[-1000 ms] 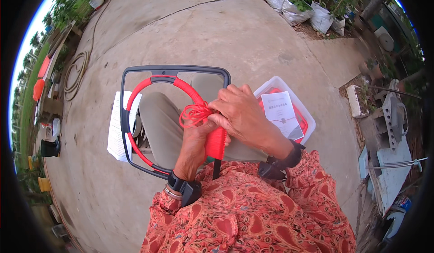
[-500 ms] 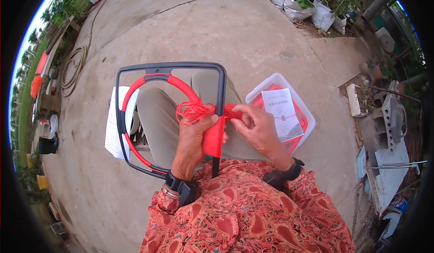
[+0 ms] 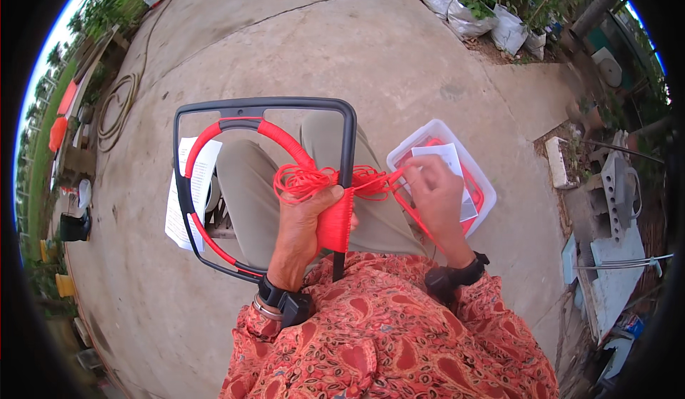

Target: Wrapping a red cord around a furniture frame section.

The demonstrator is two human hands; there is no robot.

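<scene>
A black frame (image 3: pixel 264 102), rectangular with a ring inside, stands over my lap. Red cord is wrapped along parts of the ring and around the frame's right side, forming a dense red band (image 3: pixel 334 222). My left hand (image 3: pixel 303 221) is closed around that band, its thumb pressing a loose bundle of red cord (image 3: pixel 303 179) against the frame. The bundle passes across the right bar and trails toward my right hand (image 3: pixel 437 192). There, the fingers of my right hand pinch the cord, which is drawn out between the two hands.
To the right, a translucent plastic box (image 3: pixel 479 176) holds red material and a printed sheet (image 3: pixel 451 158). Another printed paper (image 3: pixel 187 199) lies to the left of my knees. A coiled hose (image 3: pixel 121 106) rests on the concrete, and white sacks (image 3: pixel 508 29) line the far right.
My right hand has moved right, away from the frame, drawing the cord out with it. The frame has shifted slightly left at its far corner; my left hand keeps its grip.
</scene>
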